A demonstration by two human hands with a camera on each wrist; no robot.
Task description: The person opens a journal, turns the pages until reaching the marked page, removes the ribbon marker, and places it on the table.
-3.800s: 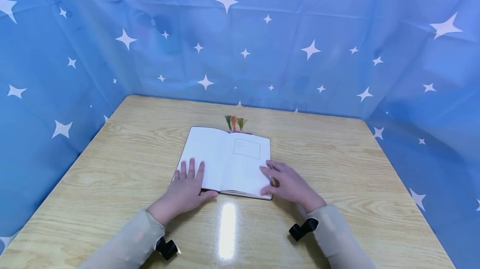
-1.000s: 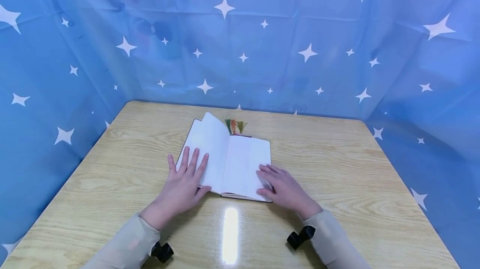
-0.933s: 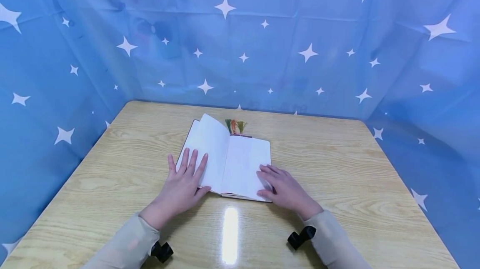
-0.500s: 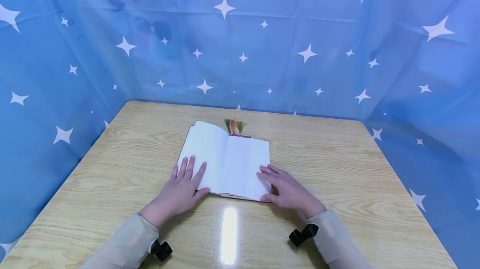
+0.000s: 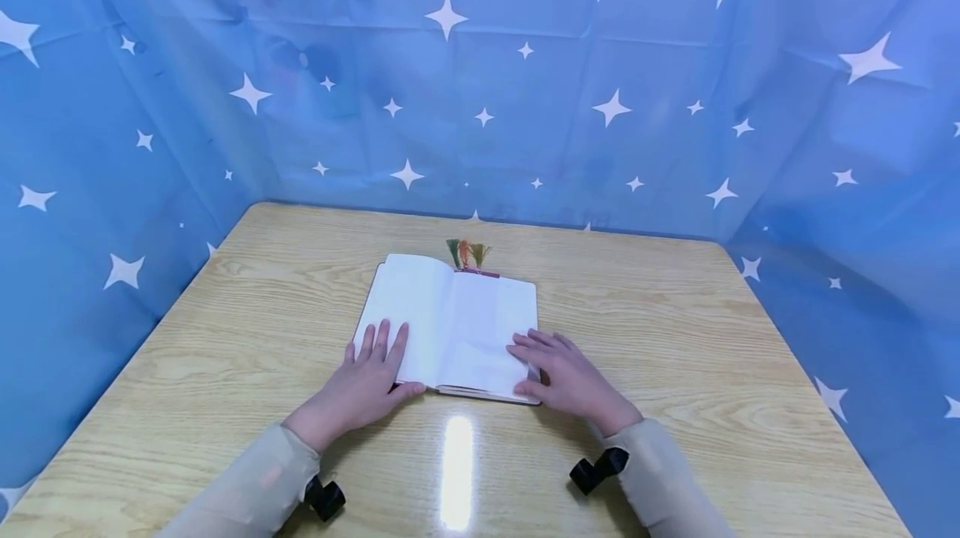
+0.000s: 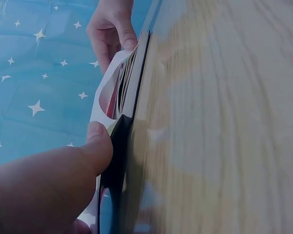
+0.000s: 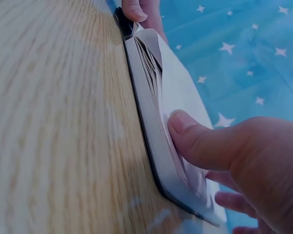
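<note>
A notebook (image 5: 474,330) with a dark cover lies open on the wooden table, both visible pages white and blank. My left hand (image 5: 363,388) rests on the lower part of the left page with fingers straight and spread; its thumb (image 6: 98,146) lies by the lower edge. Over the lower right corner is my right hand (image 5: 570,378), fingers relaxed on the right page. In the right wrist view its thumb (image 7: 190,134) touches the page near the edge of the page block (image 7: 158,141). Loose sheets bulge near the spine.
Green, orange and olive tassels (image 5: 468,252) stick out past the notebook's top edge, beside a dark red strip (image 5: 480,273). The wooden table (image 5: 637,305) is bordered by a blue star-printed cloth (image 5: 480,63) at the back and sides. A light reflection lies in front.
The right page with a printed box has been replaced by a blank one. The left leaf's raised top corner has come down flatter, and my left hand has slid slightly towards me.
</note>
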